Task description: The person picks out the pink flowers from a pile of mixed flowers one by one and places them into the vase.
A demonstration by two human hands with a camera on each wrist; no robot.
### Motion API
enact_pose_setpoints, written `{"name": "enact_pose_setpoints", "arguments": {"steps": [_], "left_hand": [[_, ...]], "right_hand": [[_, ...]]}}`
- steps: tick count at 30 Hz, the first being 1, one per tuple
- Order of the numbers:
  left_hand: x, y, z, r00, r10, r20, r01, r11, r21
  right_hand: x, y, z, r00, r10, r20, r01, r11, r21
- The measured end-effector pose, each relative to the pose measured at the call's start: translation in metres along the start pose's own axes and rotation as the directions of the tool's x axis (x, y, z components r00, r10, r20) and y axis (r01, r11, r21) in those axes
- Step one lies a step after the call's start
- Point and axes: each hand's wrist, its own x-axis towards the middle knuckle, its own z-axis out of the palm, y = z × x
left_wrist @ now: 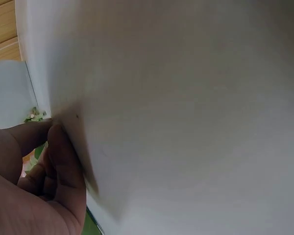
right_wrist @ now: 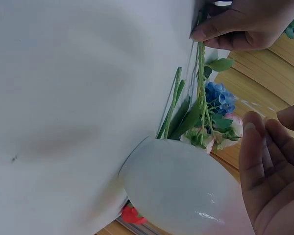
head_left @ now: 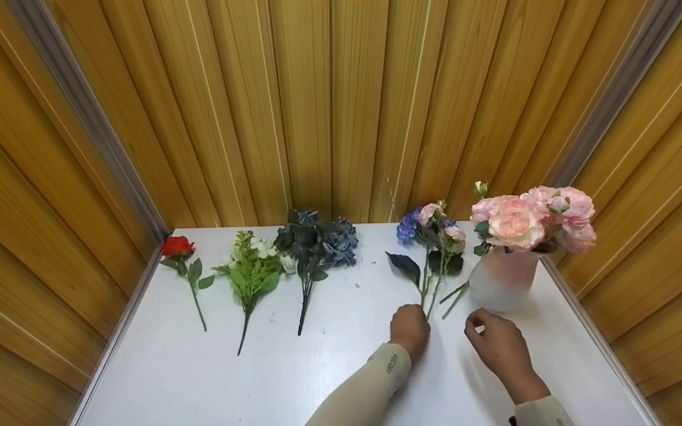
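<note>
My left hand [head_left: 410,331] pinches the lower stems [right_wrist: 201,63] of a blue hydrangea [head_left: 409,226] and a pink flower spray [head_left: 454,233], both lying on the white table. In the left wrist view the thumb and index finger of that hand [left_wrist: 39,196] meet close to the tabletop. Just in front of the pink-and-white vase [head_left: 502,284], my right hand [head_left: 502,346] is held with loosely bent fingers and nothing between them. Large pink flowers [head_left: 517,222] stand in the vase. Two cut stem ends [head_left: 454,296] lie beside its left side.
On the left of the table [head_left: 199,378] lie a red rose [head_left: 177,245], a green and white bunch [head_left: 250,275] and a dusty-blue bunch [head_left: 341,241]. Wood-grain panels [head_left: 353,118] enclose the back and sides.
</note>
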Motion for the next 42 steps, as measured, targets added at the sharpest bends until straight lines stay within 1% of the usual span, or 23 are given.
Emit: {"name": "enact_pose_setpoints", "arguments": {"steps": [1, 3, 4, 6, 8, 9, 11, 13, 15, 17, 19, 21, 24, 28, 30, 32, 33, 35, 36, 38, 40, 41, 42], "left_hand": [[-0.002, 0.000, -0.008, 1.000, -0.012, 0.015, 0.012, 0.998, -0.056], [-0.010, 0.001, -0.026, 0.998, -0.034, 0.051, 0.042, 0.984, -0.171], [-0.013, 0.000, -0.033, 0.996, -0.049, 0.076, 0.065, 0.973, -0.222], [-0.018, -0.003, -0.046, 0.986, -0.084, 0.146, 0.125, 0.945, -0.301], [-0.023, -0.007, -0.057, 0.967, -0.119, 0.226, 0.197, 0.909, -0.366], [-0.026, -0.009, -0.062, 0.953, -0.134, 0.273, 0.238, 0.888, -0.394], [-0.032, -0.014, -0.072, 0.935, -0.139, 0.326, 0.277, 0.860, -0.428], [-0.039, -0.018, -0.082, 0.933, -0.130, 0.334, 0.280, 0.847, -0.451], [-0.049, -0.021, -0.092, 0.944, -0.101, 0.313, 0.249, 0.841, -0.480], [-0.060, -0.021, -0.102, 0.955, -0.078, 0.285, 0.220, 0.831, -0.511], [-0.070, -0.020, -0.110, 0.961, -0.050, 0.271, 0.200, 0.803, -0.561], [-0.080, -0.017, -0.115, 0.963, -0.029, 0.266, 0.192, 0.769, -0.610], [-0.094, -0.013, -0.122, 0.961, -0.014, 0.277, 0.204, 0.711, -0.673], [-0.110, -0.009, -0.124, 0.957, -0.014, 0.290, 0.227, 0.657, -0.718], [-0.117, -0.008, -0.125, 0.956, -0.014, 0.293, 0.231, 0.651, -0.723], [-0.121, -0.007, -0.123, 0.957, -0.013, 0.291, 0.231, 0.641, -0.732], [-0.123, -0.007, -0.121, 0.957, -0.011, 0.291, 0.229, 0.646, -0.729], [-0.126, -0.006, -0.119, 0.956, -0.005, 0.293, 0.222, 0.665, -0.713], [-0.127, -0.006, -0.118, 0.955, -0.001, 0.296, 0.218, 0.680, -0.700], [-0.129, -0.006, -0.116, 0.953, 0.015, 0.303, 0.201, 0.717, -0.667], [-0.130, -0.006, -0.115, 0.947, 0.031, 0.318, 0.189, 0.751, -0.633], [-0.130, -0.007, -0.115, 0.944, 0.035, 0.327, 0.185, 0.765, -0.616], [-0.129, -0.007, -0.115, 0.942, 0.039, 0.333, 0.180, 0.779, -0.600]], "right_hand": [[0.000, -0.001, 0.001, 1.000, -0.001, 0.005, 0.001, 1.000, -0.002], [-0.001, -0.003, 0.004, 1.000, -0.004, 0.014, 0.004, 1.000, -0.003], [-0.001, -0.004, 0.005, 1.000, -0.008, 0.016, 0.008, 1.000, -0.001], [-0.001, -0.005, 0.007, 1.000, -0.019, 0.015, 0.019, 1.000, 0.001], [-0.001, -0.006, 0.008, 0.999, -0.033, 0.009, 0.033, 0.999, 0.003], [-0.001, -0.007, 0.009, 0.999, -0.038, 0.006, 0.038, 0.999, 0.004], [0.000, -0.009, 0.009, 0.999, -0.038, 0.004, 0.038, 0.999, 0.014], [0.002, -0.013, 0.009, 1.000, -0.028, 0.012, 0.027, 0.999, 0.045], [0.004, -0.017, 0.007, 1.000, -0.007, 0.030, 0.004, 0.994, 0.105], [0.006, -0.021, 0.004, 0.998, 0.019, 0.056, -0.030, 0.982, 0.189], [0.010, -0.027, 0.000, 0.995, 0.044, 0.085, -0.067, 0.957, 0.284], [0.016, -0.034, -0.003, 0.992, 0.054, 0.113, -0.094, 0.920, 0.380], [0.024, -0.046, -0.006, 0.987, 0.045, 0.155, -0.119, 0.854, 0.507], [0.031, -0.062, -0.009, 0.976, 0.024, 0.215, -0.157, 0.766, 0.624], [0.034, -0.069, -0.011, 0.974, 0.023, 0.224, -0.168, 0.735, 0.657], [0.036, -0.074, -0.013, 0.977, 0.027, 0.213, -0.167, 0.718, 0.675], [0.037, -0.077, -0.014, 0.978, 0.026, 0.206, -0.163, 0.710, 0.685], [0.039, -0.080, -0.016, 0.980, 0.013, 0.197, -0.149, 0.702, 0.697], [0.039, -0.083, -0.017, 0.981, -0.002, 0.196, -0.138, 0.704, 0.697], [0.040, -0.088, -0.020, 0.977, -0.067, 0.200, -0.090, 0.725, 0.682], [0.038, -0.094, -0.024, 0.972, -0.151, 0.182, -0.005, 0.757, 0.654], [0.037, -0.098, -0.028, 0.969, -0.194, 0.151, 0.058, 0.777, 0.627], [0.035, -0.102, -0.033, 0.967, -0.234, 0.103, 0.129, 0.793, 0.596]]}}
